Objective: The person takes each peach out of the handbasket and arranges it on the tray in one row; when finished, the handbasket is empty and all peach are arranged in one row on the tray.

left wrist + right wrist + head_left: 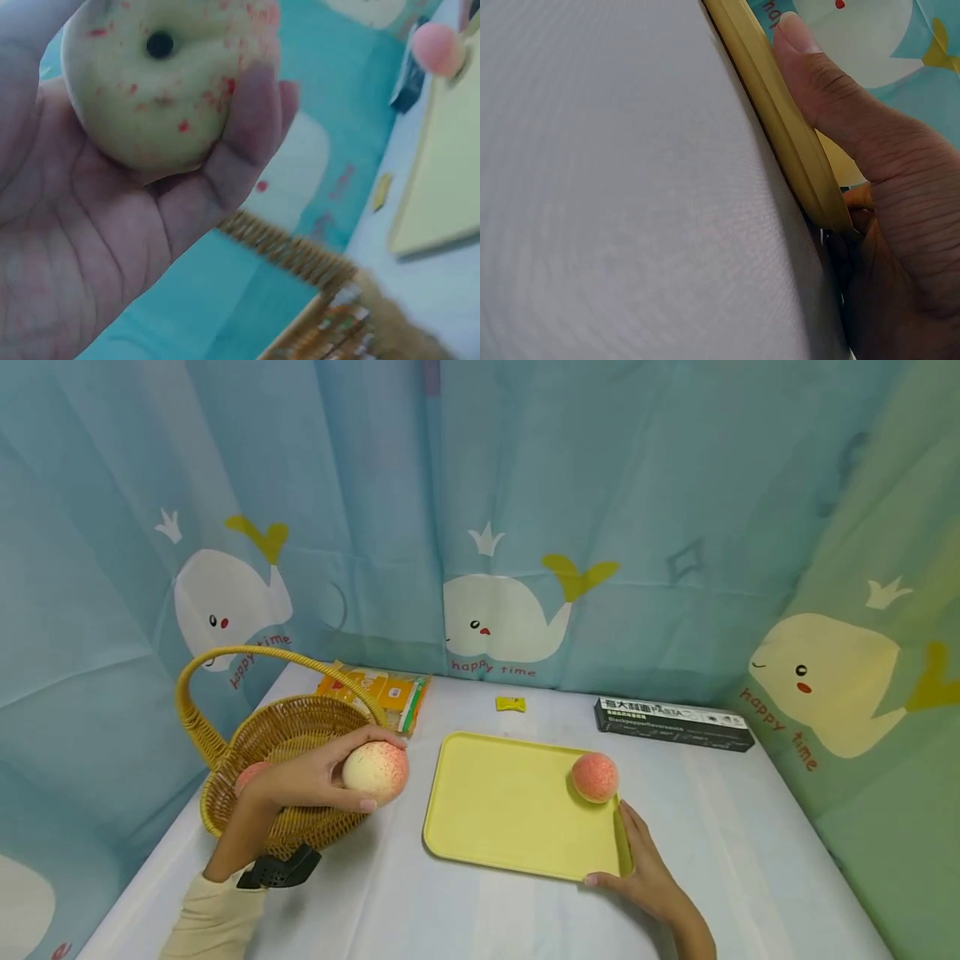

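Note:
A pale, pink-speckled peach (377, 773) is gripped in my left hand (318, 774), thumb on its near side and fingers curled over the top. This hand is over the right side of a wicker basket (217, 793); in the left wrist view the peach (161, 97) shows its dark stem pit. Another peach (252, 775) lies in the basket, partly hidden by my forearm. My right hand (637, 868) holds the near right corner of a yellow tray (517, 810), thumb along the near rim. On the tray's right side sits a pink peach (596, 777).
Behind the basket lies an orange food packet (390, 689). A small yellow wrapped item (511, 703) is beyond the tray, and a dark pasta box (673, 724) lies at the back right. The basket's tall handle (258, 650) arches up. A whale-print curtain (660, 485) borders the table.

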A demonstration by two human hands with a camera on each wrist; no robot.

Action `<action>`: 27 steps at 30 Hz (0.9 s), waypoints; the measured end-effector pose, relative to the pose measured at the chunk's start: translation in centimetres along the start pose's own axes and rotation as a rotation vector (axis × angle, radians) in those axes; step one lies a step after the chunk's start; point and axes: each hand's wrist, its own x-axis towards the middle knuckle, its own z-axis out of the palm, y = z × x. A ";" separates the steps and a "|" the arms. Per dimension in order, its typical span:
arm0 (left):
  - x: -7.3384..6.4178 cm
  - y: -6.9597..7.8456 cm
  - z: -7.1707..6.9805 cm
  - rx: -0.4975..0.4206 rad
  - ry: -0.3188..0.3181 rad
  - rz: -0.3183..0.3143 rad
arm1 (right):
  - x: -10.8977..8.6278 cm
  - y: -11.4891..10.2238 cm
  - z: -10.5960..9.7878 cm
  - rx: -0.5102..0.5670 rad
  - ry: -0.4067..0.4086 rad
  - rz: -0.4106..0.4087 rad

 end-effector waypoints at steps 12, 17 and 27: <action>4.7 -1.1 4.2 -0.053 0.066 -0.011 | 0.0 0.3 0.0 -0.010 0.004 0.000; 6.6 -2.5 5.9 -0.089 0.032 -0.019 | -0.2 0.5 0.3 0.006 0.010 -0.015; 10.0 -4.3 8.8 0.015 0.040 -0.114 | -0.2 0.3 0.1 -0.026 0.010 0.004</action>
